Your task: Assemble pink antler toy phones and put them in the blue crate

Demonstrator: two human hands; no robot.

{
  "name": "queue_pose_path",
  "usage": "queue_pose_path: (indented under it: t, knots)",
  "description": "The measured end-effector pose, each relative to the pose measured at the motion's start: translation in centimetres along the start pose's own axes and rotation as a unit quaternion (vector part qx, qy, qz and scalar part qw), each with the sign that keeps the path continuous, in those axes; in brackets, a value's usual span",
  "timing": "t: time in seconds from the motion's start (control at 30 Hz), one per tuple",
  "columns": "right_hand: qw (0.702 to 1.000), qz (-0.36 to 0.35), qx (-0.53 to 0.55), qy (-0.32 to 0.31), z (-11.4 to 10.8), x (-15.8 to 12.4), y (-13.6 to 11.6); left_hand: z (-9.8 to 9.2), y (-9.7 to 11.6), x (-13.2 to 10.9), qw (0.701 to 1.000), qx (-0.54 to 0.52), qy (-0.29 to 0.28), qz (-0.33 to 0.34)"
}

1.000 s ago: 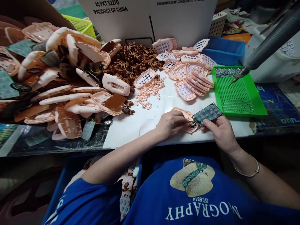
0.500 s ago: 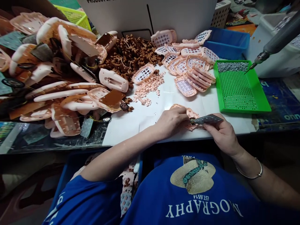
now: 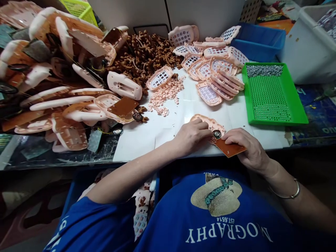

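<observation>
A pink plastic shell half [image 3: 207, 120] lies on the white work surface in front of me, partly covered by my fingers. My left hand [image 3: 193, 136] is closed on its near left side, the fingertips hidden behind the knuckles. A small round black speaker [image 3: 217, 134] sits at the shell's right part, close to those fingers. My right hand [image 3: 246, 148] grips a brown circuit board [image 3: 229, 148], thumb beneath and fingers on top. The board's plain brown face is turned up, tilted, and its left corner is beside the speaker.
A green tray [image 3: 298, 105] with screws is at right, a blue bin [image 3: 259, 42] behind it. Perforated pink shells [image 3: 210, 94] lie stacked beyond my hands. Small pink pieces [image 3: 165, 98] and brown parts [image 3: 149, 52] are heaped left of them. Shells with boards [image 3: 78, 112] pile up far left.
My right hand has turned the circuit board over from its grey side to its brown face and lowered it toward me. The speaker now shows clearly. The hanging screwdriver has left the tray area.
</observation>
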State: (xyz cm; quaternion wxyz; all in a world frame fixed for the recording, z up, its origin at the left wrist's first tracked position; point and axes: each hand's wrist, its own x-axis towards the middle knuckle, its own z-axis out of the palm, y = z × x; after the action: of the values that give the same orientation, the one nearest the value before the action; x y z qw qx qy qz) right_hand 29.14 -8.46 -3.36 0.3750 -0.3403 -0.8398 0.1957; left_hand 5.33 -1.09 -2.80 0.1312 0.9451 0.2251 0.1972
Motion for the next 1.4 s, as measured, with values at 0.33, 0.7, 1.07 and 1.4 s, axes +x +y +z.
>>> queue_pose_path:
  t: [0.33, 0.7, 1.07, 1.4]
  knots:
    - [0.993, 0.091, -0.04, -0.061, -1.7, 2.7, 0.8, 0.1, 1.2, -1.1, 1.0, 0.0, 0.012, 0.015]
    - [0.968, 0.237, 0.058, -0.06, -1.0, 4.6, 1.7, 1.0, 1.3, -1.5, 0.999, 0.025, 0.048, 0.007]
    - [0.977, 0.212, -0.028, 0.0, -0.3, 4.5, 0.9, 1.1, 1.4, -1.5, 0.997, 0.048, 0.058, 0.015]
    - [0.968, 0.237, -0.076, 0.038, 0.2, 4.0, 0.0, 1.1, 1.2, -2.0, 0.993, 0.097, 0.052, 0.045]
